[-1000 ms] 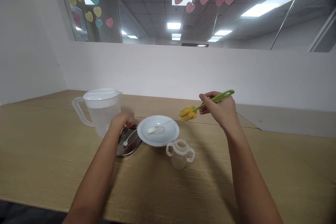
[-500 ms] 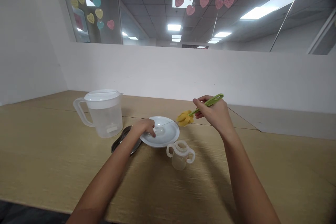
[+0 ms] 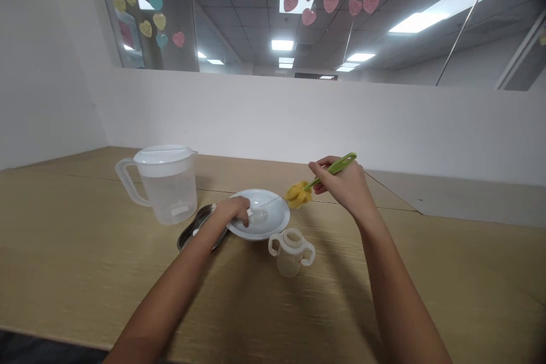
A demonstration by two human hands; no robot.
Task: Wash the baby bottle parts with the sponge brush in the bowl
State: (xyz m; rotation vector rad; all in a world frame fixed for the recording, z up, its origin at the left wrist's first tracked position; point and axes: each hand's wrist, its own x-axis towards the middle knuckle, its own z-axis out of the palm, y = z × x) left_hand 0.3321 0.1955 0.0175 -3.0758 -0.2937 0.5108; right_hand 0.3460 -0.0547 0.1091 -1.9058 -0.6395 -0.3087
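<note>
My left hand (image 3: 234, 210) reaches into a white bowl (image 3: 273, 222) and its fingers close on a small clear piece (image 3: 257, 215) lying in it. My right hand (image 3: 341, 182) is wrapped round the green handle of a bottle brush (image 3: 318, 181), whose yellow sponge head hangs just over the bowl's right rim. In front of the bowl a clear two-handled baby cup (image 3: 291, 251) stands upright on the wooden table (image 3: 85, 261).
A clear lidded pitcher (image 3: 162, 182) stands at the left. A metal tray (image 3: 191, 231) lies between it and the bowl, partly under my left forearm. A white partition wall runs along the table's back, and the table's front edge is near.
My left hand moved right from the metal tray into the bowl and closed on the clear piece. My right hand brought the brush left and slightly down, toward the bowl's rim.
</note>
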